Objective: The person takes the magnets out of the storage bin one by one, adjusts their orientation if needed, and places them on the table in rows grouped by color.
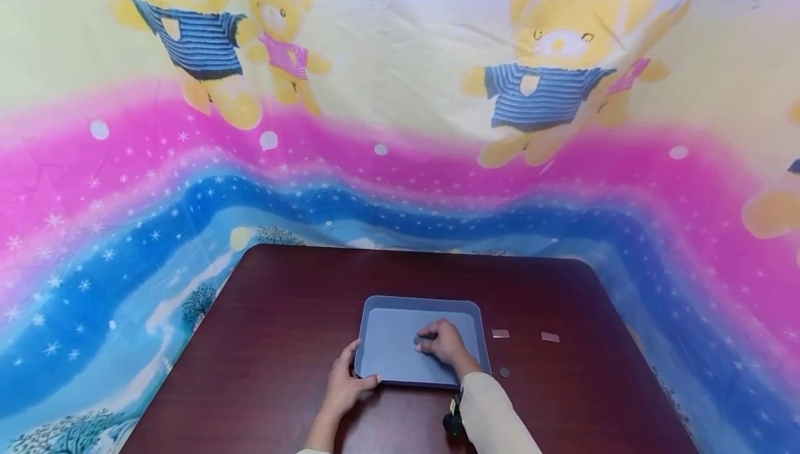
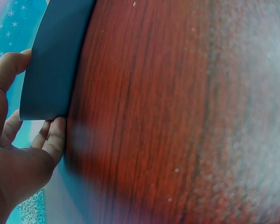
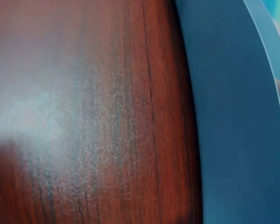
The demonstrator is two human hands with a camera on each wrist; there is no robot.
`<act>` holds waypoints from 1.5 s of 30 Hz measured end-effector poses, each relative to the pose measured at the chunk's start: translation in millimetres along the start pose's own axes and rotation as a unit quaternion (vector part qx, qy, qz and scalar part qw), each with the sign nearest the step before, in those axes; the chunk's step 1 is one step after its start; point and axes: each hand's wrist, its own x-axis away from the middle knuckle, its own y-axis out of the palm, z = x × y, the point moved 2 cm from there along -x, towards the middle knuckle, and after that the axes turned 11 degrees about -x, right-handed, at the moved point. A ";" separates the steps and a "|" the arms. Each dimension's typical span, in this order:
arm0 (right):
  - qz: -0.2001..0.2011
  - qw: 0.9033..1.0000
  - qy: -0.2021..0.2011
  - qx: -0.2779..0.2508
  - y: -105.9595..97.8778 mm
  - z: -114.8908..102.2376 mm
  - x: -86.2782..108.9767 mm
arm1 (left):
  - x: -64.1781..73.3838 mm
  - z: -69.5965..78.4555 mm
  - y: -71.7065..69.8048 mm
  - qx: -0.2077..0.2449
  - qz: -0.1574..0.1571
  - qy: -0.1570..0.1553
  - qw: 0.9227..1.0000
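A shallow grey tray (image 1: pixel 387 343) lies on the dark red-brown table. My left hand (image 1: pixel 344 381) grips its near left corner, thumb at the front wall and fingers along the left side. The left wrist view shows that hand (image 2: pixel 23 154) around the corner of the tray wall (image 2: pixel 53 65). Over the tray floor, my right hand (image 1: pixel 445 343) pinches a small dark grey disc (image 1: pixel 417 340) between thumb and fingers. In the right wrist view the tray's outer wall (image 3: pixel 238 116) hides most of this hand; only a sliver shows at the right edge.
Right of the tray, two small pinkish flat rectangles (image 1: pixel 501 334) (image 1: pixel 551 337) lie on the table (image 1: pixel 300 301). A small grey disc (image 1: pixel 504 372) sits nearer, by the tray's right front corner. Behind the table hangs a cloth (image 1: pixel 400 93) printed with bears.
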 end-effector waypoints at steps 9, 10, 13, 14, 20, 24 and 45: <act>-0.012 0.999 -0.013 0.045 1.6 -1.8 -0.6 | 2.1 1.0 -0.2 0.002 -0.001 -0.003 1.000; -0.012 0.999 -0.011 0.049 1.6 -2.1 -0.5 | 2.1 0.8 -0.2 0.000 0.000 -0.004 1.000; -0.010 0.999 -0.010 0.053 1.1 -3.7 0.2 | 1.7 0.7 -0.3 -0.005 0.001 -0.002 1.000; -0.009 0.999 -0.011 0.053 1.0 -4.3 0.5 | 1.6 0.8 -0.3 -0.005 0.002 -0.001 1.000; 0.002 0.999 -0.015 0.043 0.8 -7.1 2.6 | 0.9 0.5 -0.7 0.001 0.002 0.006 1.000; 0.008 0.999 -0.006 0.043 0.2 -7.4 3.7 | 1.1 -0.3 0.2 0.004 0.000 0.004 1.000; 0.065 0.996 -0.047 -0.035 -18.8 -28.5 -1.1 | 0.2 -2.5 2.5 0.001 0.012 0.006 1.000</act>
